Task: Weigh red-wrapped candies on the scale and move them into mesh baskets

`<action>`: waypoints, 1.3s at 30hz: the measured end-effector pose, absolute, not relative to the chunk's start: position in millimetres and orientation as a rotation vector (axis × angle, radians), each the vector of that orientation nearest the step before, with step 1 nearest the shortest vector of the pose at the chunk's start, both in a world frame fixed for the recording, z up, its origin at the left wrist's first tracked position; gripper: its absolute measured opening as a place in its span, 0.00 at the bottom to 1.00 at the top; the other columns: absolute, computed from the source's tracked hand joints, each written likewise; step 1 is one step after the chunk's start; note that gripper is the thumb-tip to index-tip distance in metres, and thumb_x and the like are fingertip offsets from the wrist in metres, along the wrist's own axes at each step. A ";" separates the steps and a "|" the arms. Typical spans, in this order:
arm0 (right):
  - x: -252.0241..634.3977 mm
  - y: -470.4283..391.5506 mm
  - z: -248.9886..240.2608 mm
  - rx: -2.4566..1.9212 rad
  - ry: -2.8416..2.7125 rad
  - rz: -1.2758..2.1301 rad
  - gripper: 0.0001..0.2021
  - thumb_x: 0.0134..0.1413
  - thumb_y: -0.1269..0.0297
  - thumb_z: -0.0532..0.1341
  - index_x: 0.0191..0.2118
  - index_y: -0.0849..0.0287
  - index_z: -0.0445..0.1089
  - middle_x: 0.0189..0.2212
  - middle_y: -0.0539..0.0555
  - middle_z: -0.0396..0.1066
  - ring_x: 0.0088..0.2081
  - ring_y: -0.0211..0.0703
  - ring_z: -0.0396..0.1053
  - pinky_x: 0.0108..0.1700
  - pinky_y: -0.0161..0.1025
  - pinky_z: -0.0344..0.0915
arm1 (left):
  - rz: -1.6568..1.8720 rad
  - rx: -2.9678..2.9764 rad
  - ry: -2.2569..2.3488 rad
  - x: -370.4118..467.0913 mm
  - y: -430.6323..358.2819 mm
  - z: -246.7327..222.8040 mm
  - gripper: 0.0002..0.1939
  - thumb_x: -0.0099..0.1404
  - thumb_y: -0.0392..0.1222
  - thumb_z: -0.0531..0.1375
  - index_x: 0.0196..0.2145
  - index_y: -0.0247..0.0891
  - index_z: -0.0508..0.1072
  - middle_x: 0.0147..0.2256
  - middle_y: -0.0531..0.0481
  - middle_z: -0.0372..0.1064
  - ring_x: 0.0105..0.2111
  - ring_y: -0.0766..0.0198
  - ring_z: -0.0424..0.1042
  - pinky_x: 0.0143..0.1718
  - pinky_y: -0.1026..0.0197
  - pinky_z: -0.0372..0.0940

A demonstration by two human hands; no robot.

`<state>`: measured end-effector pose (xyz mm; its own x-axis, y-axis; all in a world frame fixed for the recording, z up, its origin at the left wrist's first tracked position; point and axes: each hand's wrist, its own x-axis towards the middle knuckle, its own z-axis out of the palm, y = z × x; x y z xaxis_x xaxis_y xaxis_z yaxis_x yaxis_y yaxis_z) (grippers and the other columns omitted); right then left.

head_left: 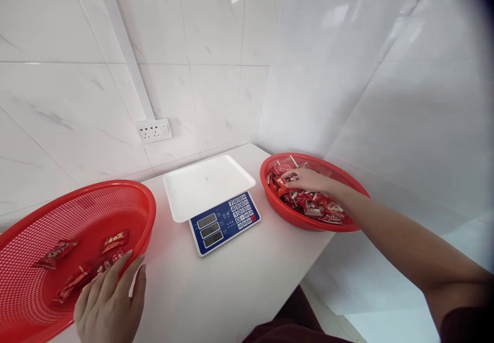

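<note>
My right hand (306,179) reaches into the red plastic basket (276,203) on the right, which is heaped with small red wrapped snack packets (312,204). Its fingers are curled and close round a red packet (281,181) near the top of the heap. My left hand (111,296) lies over the near rim of the larger red basket (148,204) on the left, fingers stretched out and thumb apart. Inside that basket several red packets (57,254) lie on the bottom, some partly hidden behind my left fingers.
Between the baskets stands a digital scale (227,222) with a bare white pan (208,183) and blue keypad panel. All rest on a white table (231,281) against a tiled wall. A wall socket (154,130) is behind. The right basket overhangs the table's right edge.
</note>
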<state>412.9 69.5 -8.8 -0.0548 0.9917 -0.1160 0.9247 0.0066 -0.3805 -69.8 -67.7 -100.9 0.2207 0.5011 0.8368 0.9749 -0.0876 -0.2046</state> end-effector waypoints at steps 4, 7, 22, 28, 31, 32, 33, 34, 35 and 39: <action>395.5 70.5 -20.2 -1.939 -2.287 0.598 0.24 0.44 0.64 0.62 0.52 0.51 0.68 0.47 0.53 0.74 0.45 0.52 0.72 0.46 0.43 0.66 | -0.773 -1.730 -1.380 -69.7 -67.8 -100.6 0.10 0.60 0.38 0.59 0.41 0.38 0.73 0.39 0.42 0.75 0.34 0.53 0.72 0.43 0.50 0.64; 382.9 68.4 -28.1 -1.933 -2.424 0.561 0.19 0.45 0.68 0.59 0.47 0.51 0.70 0.36 0.51 0.77 0.35 0.48 0.74 0.35 0.39 0.66 | -0.781 -1.733 -1.385 -69.2 -68.3 -100.7 0.10 0.60 0.38 0.60 0.41 0.38 0.73 0.39 0.42 0.75 0.35 0.53 0.72 0.44 0.50 0.63; 294.9 90.0 23.2 -1.569 -2.115 0.800 0.17 0.50 0.60 0.61 0.47 0.55 0.69 0.39 0.53 0.75 0.38 0.45 0.72 0.40 0.39 0.68 | -0.758 -1.746 -1.476 -64.4 -72.6 -100.1 0.08 0.62 0.38 0.58 0.39 0.39 0.75 0.41 0.43 0.76 0.39 0.54 0.72 0.47 0.51 0.59; 244.3 110.7 13.9 -1.478 -2.115 0.886 0.30 0.49 0.60 0.63 0.59 0.54 0.60 0.39 0.54 0.74 0.32 0.42 0.71 0.35 0.38 0.68 | -0.741 -1.753 -1.538 -63.0 -76.1 -100.0 0.08 0.63 0.38 0.58 0.38 0.40 0.75 0.42 0.45 0.76 0.40 0.55 0.72 0.49 0.52 0.58; 241.8 122.5 9.3 -1.550 -1.967 0.908 0.26 0.47 0.60 0.65 0.55 0.56 0.66 0.35 0.55 0.74 0.30 0.41 0.70 0.34 0.38 0.68 | -0.745 -1.756 -1.543 -63.0 -77.1 -101.0 0.07 0.63 0.37 0.58 0.38 0.41 0.75 0.42 0.46 0.75 0.40 0.56 0.72 0.49 0.52 0.58; 240.2 126.0 7.7 -1.555 -1.874 0.955 0.23 0.47 0.60 0.65 0.52 0.57 0.68 0.34 0.55 0.74 0.29 0.41 0.70 0.33 0.38 0.67 | -0.747 -1.759 -1.543 -63.0 -77.4 -101.1 0.08 0.62 0.37 0.58 0.39 0.41 0.75 0.42 0.46 0.75 0.40 0.56 0.72 0.48 0.52 0.58; 237.7 129.3 6.2 -1.550 -1.784 0.998 0.20 0.48 0.61 0.65 0.49 0.58 0.70 0.34 0.55 0.73 0.29 0.40 0.70 0.32 0.37 0.67 | -0.749 -1.762 -1.543 -62.9 -77.6 -101.0 0.08 0.62 0.37 0.58 0.39 0.40 0.75 0.42 0.46 0.75 0.40 0.56 0.72 0.48 0.52 0.58; 234.4 132.5 4.8 -1.537 -1.708 1.029 0.18 0.48 0.62 0.64 0.47 0.59 0.70 0.34 0.55 0.73 0.28 0.39 0.70 0.31 0.36 0.67 | -0.747 -1.764 -1.544 -62.8 -77.7 -100.8 0.08 0.62 0.37 0.58 0.39 0.40 0.75 0.42 0.45 0.75 0.40 0.55 0.72 0.48 0.52 0.58; 230.7 135.6 3.6 -1.522 -1.649 1.043 0.15 0.49 0.63 0.64 0.45 0.59 0.71 0.34 0.55 0.73 0.29 0.38 0.70 0.31 0.35 0.67 | -0.746 -1.765 -1.543 -62.7 -77.7 -100.4 0.08 0.62 0.37 0.58 0.39 0.40 0.75 0.43 0.45 0.75 0.40 0.55 0.72 0.48 0.52 0.58; 218.7 145.9 0.6 -1.473 -1.504 1.032 0.11 0.51 0.66 0.62 0.42 0.61 0.69 0.31 0.54 0.72 0.27 0.35 0.68 0.26 0.32 0.63 | -0.734 -1.780 -1.546 -62.5 -77.3 -99.1 0.08 0.63 0.38 0.58 0.39 0.39 0.74 0.43 0.45 0.75 0.40 0.55 0.72 0.48 0.52 0.58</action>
